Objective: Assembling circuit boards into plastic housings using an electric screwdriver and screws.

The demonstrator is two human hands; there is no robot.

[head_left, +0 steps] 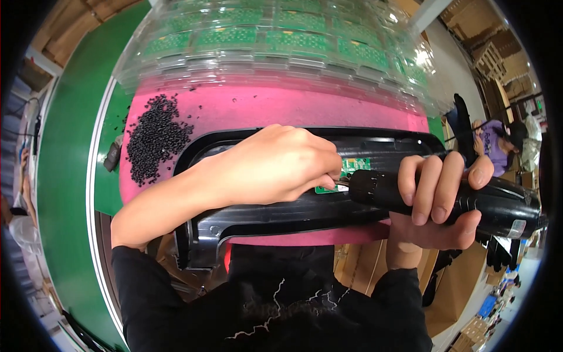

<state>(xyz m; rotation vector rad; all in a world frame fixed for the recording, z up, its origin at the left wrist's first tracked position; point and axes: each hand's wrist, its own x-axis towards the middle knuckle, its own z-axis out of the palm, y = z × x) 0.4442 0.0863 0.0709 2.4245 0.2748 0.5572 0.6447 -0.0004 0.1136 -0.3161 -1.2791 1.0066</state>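
Observation:
My right hand (437, 190) is wrapped around a black electric screwdriver (375, 189), held almost level with its nose pointing left. Thumb and fingers of my left hand (287, 167) are pinched together at the screwdriver's thin bit; whatever they grip there is too small or hidden to name. Beneath the bit, a small green circuit board (359, 164) lies inside a long black plastic housing (281, 222). My left hand and the screwdriver cover part of the board. The housing rests open side up on a pink mat (293, 101).
A heap of small black screws (155, 141) lies on the mat's left, beside a dark lump (111, 157). Stacked clear trays (281, 44) of green boards stand behind. A green surface (64, 146) runs along the left. Cardboard boxes (457, 293) and a person in purple (498, 144) are rightward.

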